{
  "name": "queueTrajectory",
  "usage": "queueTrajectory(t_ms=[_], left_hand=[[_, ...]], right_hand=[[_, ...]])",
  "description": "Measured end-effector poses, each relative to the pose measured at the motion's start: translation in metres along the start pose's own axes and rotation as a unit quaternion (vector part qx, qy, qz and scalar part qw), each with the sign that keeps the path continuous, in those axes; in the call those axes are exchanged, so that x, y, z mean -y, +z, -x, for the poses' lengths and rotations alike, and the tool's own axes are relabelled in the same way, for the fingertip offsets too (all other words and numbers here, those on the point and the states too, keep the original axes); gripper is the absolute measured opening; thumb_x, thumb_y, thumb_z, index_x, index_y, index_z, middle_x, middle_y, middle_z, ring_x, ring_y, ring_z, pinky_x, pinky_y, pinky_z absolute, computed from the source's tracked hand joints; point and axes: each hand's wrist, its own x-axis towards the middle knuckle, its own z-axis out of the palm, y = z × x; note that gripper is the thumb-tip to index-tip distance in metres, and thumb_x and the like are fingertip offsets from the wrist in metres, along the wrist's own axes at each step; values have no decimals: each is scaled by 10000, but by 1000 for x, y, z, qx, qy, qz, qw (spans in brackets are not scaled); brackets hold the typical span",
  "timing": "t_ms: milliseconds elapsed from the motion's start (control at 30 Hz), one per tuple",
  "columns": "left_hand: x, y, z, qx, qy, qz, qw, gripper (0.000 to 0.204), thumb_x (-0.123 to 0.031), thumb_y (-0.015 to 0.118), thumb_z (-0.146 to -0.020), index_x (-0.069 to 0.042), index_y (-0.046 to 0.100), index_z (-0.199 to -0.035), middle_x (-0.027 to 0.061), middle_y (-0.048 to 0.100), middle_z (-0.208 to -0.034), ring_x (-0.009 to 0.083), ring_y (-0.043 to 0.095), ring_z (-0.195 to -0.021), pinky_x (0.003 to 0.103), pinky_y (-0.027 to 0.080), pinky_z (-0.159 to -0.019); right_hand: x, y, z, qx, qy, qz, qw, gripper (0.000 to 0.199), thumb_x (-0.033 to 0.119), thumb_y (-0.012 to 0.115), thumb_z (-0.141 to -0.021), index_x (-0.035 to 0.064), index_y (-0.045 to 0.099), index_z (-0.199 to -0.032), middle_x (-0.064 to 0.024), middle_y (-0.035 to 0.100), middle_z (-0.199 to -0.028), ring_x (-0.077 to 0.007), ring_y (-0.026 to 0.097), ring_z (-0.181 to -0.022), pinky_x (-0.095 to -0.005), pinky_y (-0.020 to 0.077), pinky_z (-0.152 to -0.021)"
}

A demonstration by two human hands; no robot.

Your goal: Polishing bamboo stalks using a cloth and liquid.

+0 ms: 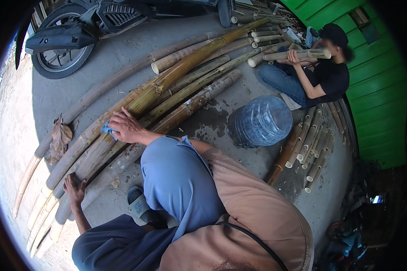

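Long bamboo poles [185, 108] lie side by side across the ground, running from the lower left to the upper right. On one thick pole, yellow-brown and wet-looking toward its far part [167, 77], my right hand [127, 128] presses a crumpled blue cloth [107, 129]. The fingers are bent over the cloth, which is partly hidden under them. Nearer the poles' left end, my left hand [75, 189] grips a pole, its thumb and fingers curled over the side. A dry brown leaf [61, 139] rests on the poles beyond it.
A large clear-blue plastic water jug [262, 121] is right of the poles. Another person [332, 67] sits by a green metal wall [380, 81], holding a bamboo piece [298, 55]. Short cut bamboo pieces [307, 147] lie at right. A motorcycle [90, 34] stands far left.
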Motion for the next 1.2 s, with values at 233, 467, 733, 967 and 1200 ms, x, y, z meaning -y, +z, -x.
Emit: queueTrajectory(t_ms=[233,467,733,967,1200], left_hand=[[-6,-13,-6,-23,14,-42,999,714,-620,778,-890,-131,607,-1381,101,659,-1359,350,549,-1354,631,344,-1121],[-7,-9,-16,46,-31,-15,998,706,-576,838,-844,-127,568,-1317,176,572,-1354,402,506,-1331,634,375,-1074],[-22,-7,-16,9,-20,20,1000,696,-573,833,-845,-111,573,-1296,172,566,-1360,412,495,-1341,650,387,-1063],[-28,-13,-28,-7,-26,12,1000,700,-581,846,-815,-111,593,-1267,161,585,-1352,416,492,-1327,643,395,-1050],[-21,-11,-15,-22,-26,5,999,712,-586,842,-816,-107,585,-1277,171,562,-1377,419,480,-1341,649,392,-1054]], right_hand=[[-162,-88,9,-112,109,251,955,396,384,600,-1027,197,702,-1362,-57,646,-1450,-315,519,-1421,-650,256,-1267],[-108,-4,5,-40,-114,122,985,433,366,599,-1044,234,645,-1453,-72,619,-1501,-355,491,-1460,-533,361,-1231],[-100,-44,-3,4,59,172,983,456,403,585,-1030,276,644,-1464,-9,593,-1553,-287,490,-1492,-635,238,-1284],[-181,-96,-5,-63,151,301,939,464,363,585,-986,209,677,-1413,-47,636,-1490,-299,524,-1443,-607,307,-1253],[-21,7,-15,76,-99,99,987,438,331,563,-1048,198,635,-1460,-80,590,-1532,-323,491,-1481,-538,255,-1313]])
